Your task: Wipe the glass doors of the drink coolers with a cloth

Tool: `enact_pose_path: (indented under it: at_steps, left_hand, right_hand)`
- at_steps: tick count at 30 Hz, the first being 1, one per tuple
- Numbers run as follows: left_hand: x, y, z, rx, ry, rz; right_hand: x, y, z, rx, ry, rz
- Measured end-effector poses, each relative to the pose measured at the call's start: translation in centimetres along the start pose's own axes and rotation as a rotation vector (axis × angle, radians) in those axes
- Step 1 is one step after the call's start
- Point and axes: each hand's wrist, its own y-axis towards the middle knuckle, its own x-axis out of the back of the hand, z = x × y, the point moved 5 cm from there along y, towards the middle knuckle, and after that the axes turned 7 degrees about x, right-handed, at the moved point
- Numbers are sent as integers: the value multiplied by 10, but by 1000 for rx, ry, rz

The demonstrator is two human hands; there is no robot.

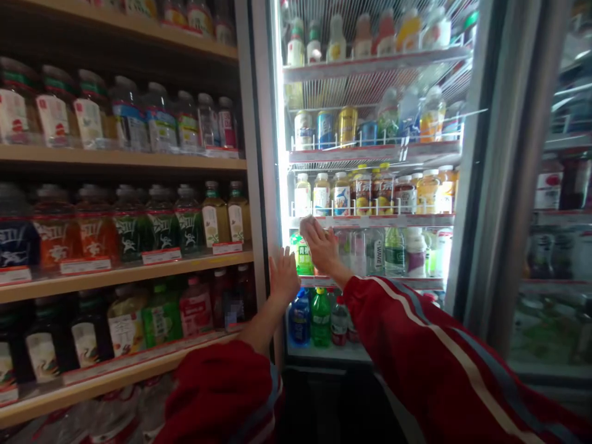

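Observation:
My right hand (322,245) is raised against the glass door of a lit drinks fridge (370,284), in front of the shelf with the green-labelled bottle (304,259). Under its fingers is a pale, crumpled cloth (306,226), partly hidden by the hand. My left hand (283,275) rests with fingers spread at the fridge door's left edge and holds nothing. Behind the glass, just above my right hand, stands a row of bottles with printed labels (342,194).
Wooden shelves (139,157) packed with bottled drinks stand close on the left. A blue bottle (300,317) and a green bottle (320,317) are low in the fridge. A metal door frame (518,185) and another glass-fronted fridge section (555,246) are on the right.

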Motion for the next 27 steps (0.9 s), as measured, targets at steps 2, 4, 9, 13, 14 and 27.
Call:
enact_pose_path:
  at_steps: [2, 4, 9, 13, 14, 27]
  left_hand:
    - [-2, -1, -6, -3, -9, 6]
    - [-5, -2, -14, -21, -22, 16]
    - [-13, -1, -28, -56, -32, 19]
    - [-13, 0, -37, -78, -47, 19]
    - [-13, 0, -39, -81, -53, 18]
    - [-15, 5, -68, -141, -67, 4]
  right_hand:
    - [-1, -6, -4, 10, -6, 1]
    - [-3, -15, -5, 32, -6, 5]
    - [-1, -23, -15, 70, -6, -3]
    - [7, -20, -33, -30, -16, -22]
    - [7, -22, -36, -38, -18, -17]
    - [9, -52, -54, -120, -40, -74]
